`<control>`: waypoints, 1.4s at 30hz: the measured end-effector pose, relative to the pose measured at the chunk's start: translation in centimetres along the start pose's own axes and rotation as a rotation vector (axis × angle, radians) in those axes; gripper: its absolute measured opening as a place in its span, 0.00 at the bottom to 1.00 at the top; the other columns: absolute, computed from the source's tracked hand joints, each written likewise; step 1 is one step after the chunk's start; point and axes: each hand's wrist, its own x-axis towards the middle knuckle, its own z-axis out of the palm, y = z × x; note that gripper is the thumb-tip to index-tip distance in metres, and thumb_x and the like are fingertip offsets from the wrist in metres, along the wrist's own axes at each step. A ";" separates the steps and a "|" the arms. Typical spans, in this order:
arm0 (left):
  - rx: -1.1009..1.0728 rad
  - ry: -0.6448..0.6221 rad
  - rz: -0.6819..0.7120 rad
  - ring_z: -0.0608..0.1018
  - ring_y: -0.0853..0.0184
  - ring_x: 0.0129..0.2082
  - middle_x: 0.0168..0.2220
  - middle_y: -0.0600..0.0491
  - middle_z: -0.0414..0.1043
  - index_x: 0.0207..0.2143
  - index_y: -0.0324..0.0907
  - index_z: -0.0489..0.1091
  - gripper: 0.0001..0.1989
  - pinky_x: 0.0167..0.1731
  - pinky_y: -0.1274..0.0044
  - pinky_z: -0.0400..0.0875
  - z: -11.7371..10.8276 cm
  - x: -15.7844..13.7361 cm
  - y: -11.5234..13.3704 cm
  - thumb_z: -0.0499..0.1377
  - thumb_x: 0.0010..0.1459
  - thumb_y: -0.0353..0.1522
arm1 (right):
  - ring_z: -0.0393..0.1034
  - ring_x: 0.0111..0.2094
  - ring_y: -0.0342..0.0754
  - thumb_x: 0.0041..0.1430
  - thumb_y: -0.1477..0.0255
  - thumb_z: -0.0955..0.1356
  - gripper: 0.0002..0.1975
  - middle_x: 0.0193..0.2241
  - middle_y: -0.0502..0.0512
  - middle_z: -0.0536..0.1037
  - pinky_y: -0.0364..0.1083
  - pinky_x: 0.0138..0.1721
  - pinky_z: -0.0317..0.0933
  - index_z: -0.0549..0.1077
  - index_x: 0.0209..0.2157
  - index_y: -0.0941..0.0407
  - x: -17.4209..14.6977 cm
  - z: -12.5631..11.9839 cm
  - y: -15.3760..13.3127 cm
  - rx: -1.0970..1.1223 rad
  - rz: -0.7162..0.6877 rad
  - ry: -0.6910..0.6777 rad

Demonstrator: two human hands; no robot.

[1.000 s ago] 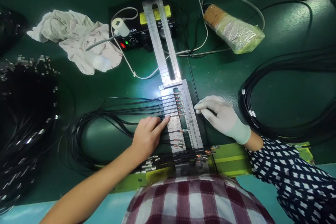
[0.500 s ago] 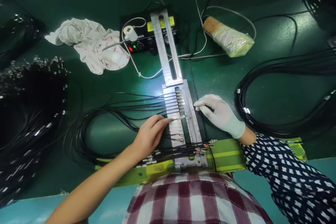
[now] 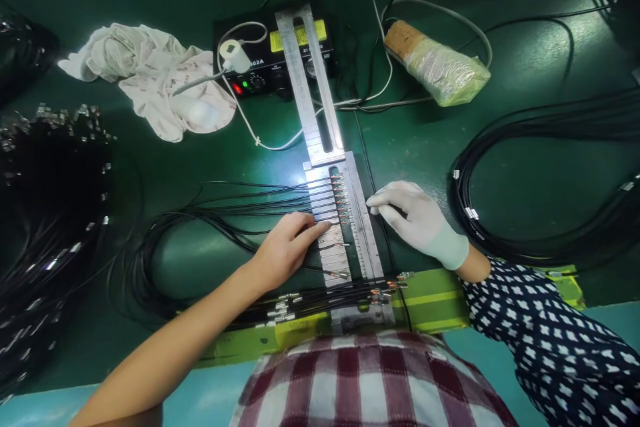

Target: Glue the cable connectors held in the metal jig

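A slotted metal fixture (image 3: 327, 257) lies in front of me, with several thin black cables (image 3: 295, 200) laid side by side across it. Their stripped, coppery ends (image 3: 341, 197) sit over the central gap. My left hand (image 3: 285, 250), bare, is closed with thumb and forefinger on one black cable at the fixture's left plate. My right hand (image 3: 413, 217) wears a white glove and is just right of the fixture. Its thumb and forefinger are pinched by the right edge; a small dark spot shows at the tips, too small to name.
Behind the fixture stands a black control box (image 3: 270, 73) with red and green lights. A white cloth (image 3: 165, 87) lies left, a plastic-wrapped block (image 3: 435, 63) right. Cable bundles (image 3: 50, 213) fill the left; coiled cables (image 3: 465, 180) lie right. More cables (image 3: 345, 290) cross the near end.
The cable in my left hand has settled across the fixture, its end now in line with the others, and the fingers have shifted slightly upward along the row. My right hand keeps its pinch.
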 end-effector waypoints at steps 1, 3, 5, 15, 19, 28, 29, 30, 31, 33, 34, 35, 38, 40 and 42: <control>-0.011 0.002 -0.002 0.72 0.66 0.40 0.42 0.47 0.69 0.57 0.42 0.65 0.19 0.39 0.74 0.70 0.1 0.0 0.0 0.48 0.66 0.25 | 0.71 0.44 0.52 0.66 0.74 0.63 0.11 0.39 0.50 0.80 0.55 0.50 0.59 0.77 0.41 0.50 0.0 0.0 0.0 -0.001 -0.002 -0.001; -0.024 0.009 -0.002 0.72 0.65 0.41 0.42 0.46 0.70 0.57 0.42 0.66 0.19 0.40 0.74 0.70 0.2 0.1 -0.1 0.48 0.66 0.25 | 0.71 0.44 0.52 0.66 0.74 0.63 0.11 0.39 0.50 0.80 0.55 0.50 0.59 0.77 0.41 0.50 -0.1 0.0 0.0 -0.004 -0.004 0.000; -0.013 0.009 0.009 0.72 0.65 0.41 0.43 0.46 0.70 0.57 0.41 0.66 0.19 0.40 0.73 0.69 0.2 0.2 -0.2 0.49 0.66 0.25 | 0.71 0.45 0.52 0.66 0.74 0.63 0.11 0.39 0.50 0.80 0.55 0.51 0.58 0.77 0.42 0.50 -0.1 0.0 0.1 -0.005 0.000 -0.003; 0.179 -0.042 -0.044 0.69 0.64 0.36 0.39 0.46 0.70 0.65 0.35 0.57 0.25 0.36 0.73 0.68 0.5 -1.0 2.2 0.49 0.65 0.23 | 0.70 0.45 0.52 0.66 0.74 0.64 0.11 0.39 0.49 0.80 0.55 0.52 0.58 0.77 0.42 0.49 -0.1 0.1 0.2 -0.007 0.007 -0.005; 0.068 -0.079 -0.090 0.71 0.65 0.37 0.41 0.47 0.72 0.64 0.40 0.57 0.23 0.38 0.73 0.68 -0.1 -0.8 2.5 0.49 0.67 0.25 | 0.71 0.44 0.54 0.66 0.74 0.63 0.11 0.39 0.51 0.80 0.56 0.51 0.59 0.77 0.41 0.50 -0.1 0.1 0.0 -0.009 0.021 0.005; -0.076 -0.054 -0.301 0.71 0.67 0.37 0.36 0.51 0.71 0.45 0.40 0.67 0.06 0.38 0.75 0.69 -0.5 -1.8 3.7 0.53 0.66 0.27 | 0.71 0.44 0.54 0.66 0.73 0.63 0.11 0.38 0.51 0.80 0.56 0.50 0.60 0.77 0.41 0.51 0.0 0.1 0.0 -0.006 -0.010 0.019; -0.096 -0.025 -0.303 0.71 0.67 0.37 0.36 0.51 0.71 0.44 0.41 0.67 0.06 0.39 0.75 0.69 -0.3 -1.7 3.7 0.54 0.66 0.27 | 0.71 0.44 0.54 0.66 0.74 0.63 0.11 0.38 0.51 0.80 0.56 0.50 0.60 0.77 0.41 0.51 0.0 0.0 0.0 -0.007 -0.006 0.018; -0.104 0.008 -0.302 0.72 0.67 0.38 0.36 0.51 0.71 0.44 0.41 0.68 0.06 0.39 0.76 0.70 -0.2 -1.6 3.7 0.54 0.65 0.26 | 0.71 0.44 0.54 0.65 0.74 0.63 0.11 0.38 0.51 0.81 0.56 0.50 0.60 0.77 0.41 0.51 0.0 0.0 0.0 -0.007 -0.002 0.018; -0.101 0.042 -0.297 0.72 0.68 0.38 0.37 0.51 0.71 0.44 0.41 0.68 0.06 0.39 0.76 0.70 0.0 -1.3 3.6 0.55 0.65 0.26 | 0.71 0.44 0.53 0.65 0.74 0.63 0.11 0.38 0.51 0.80 0.56 0.50 0.60 0.77 0.41 0.51 0.0 0.0 0.0 -0.008 0.001 0.017; -0.067 0.096 -0.282 0.73 0.67 0.39 0.38 0.50 0.71 0.44 0.40 0.68 0.07 0.40 0.75 0.71 0.3 -0.8 3.4 0.56 0.65 0.26 | 0.71 0.44 0.53 0.66 0.74 0.63 0.11 0.38 0.51 0.80 0.56 0.50 0.59 0.77 0.41 0.51 0.0 0.0 0.0 -0.011 0.004 0.016; -0.043 0.110 -0.273 0.73 0.67 0.39 0.39 0.49 0.71 0.44 0.40 0.67 0.06 0.40 0.75 0.71 0.5 -0.5 3.3 0.55 0.65 0.26 | 0.71 0.44 0.53 0.66 0.74 0.63 0.11 0.39 0.51 0.80 0.56 0.50 0.59 0.77 0.41 0.51 0.0 0.0 0.0 -0.012 0.004 0.012; -0.015 0.119 -0.264 0.73 0.67 0.39 0.39 0.49 0.72 0.44 0.40 0.67 0.06 0.40 0.75 0.71 0.6 -0.2 3.2 0.55 0.65 0.27 | 0.71 0.44 0.53 0.66 0.73 0.63 0.11 0.39 0.51 0.80 0.56 0.51 0.59 0.77 0.41 0.50 0.0 0.0 0.0 -0.014 0.005 0.007; 0.056 0.132 -0.235 0.73 0.67 0.37 0.37 0.50 0.72 0.43 0.41 0.67 0.05 0.38 0.75 0.71 1.1 0.4 3.0 0.55 0.65 0.27 | 0.71 0.45 0.53 0.66 0.74 0.63 0.12 0.39 0.50 0.80 0.56 0.52 0.59 0.77 0.43 0.50 -0.1 0.1 0.0 -0.022 0.012 -0.006; 0.098 0.141 -0.215 0.73 0.67 0.36 0.36 0.50 0.72 0.43 0.42 0.67 0.05 0.38 0.75 0.70 1.4 0.5 2.9 0.54 0.65 0.27 | 0.71 0.45 0.53 0.66 0.74 0.63 0.12 0.39 0.50 0.80 0.56 0.52 0.59 0.77 0.43 0.49 -0.1 0.1 0.0 -0.027 0.014 -0.007; 0.156 0.151 -0.175 0.73 0.66 0.35 0.36 0.49 0.72 0.43 0.41 0.68 0.06 0.36 0.74 0.68 1.6 0.4 2.8 0.54 0.65 0.27 | 0.71 0.45 0.53 0.66 0.74 0.63 0.11 0.39 0.50 0.80 0.56 0.52 0.59 0.77 0.42 0.49 -0.1 0.1 0.0 -0.028 0.014 -0.003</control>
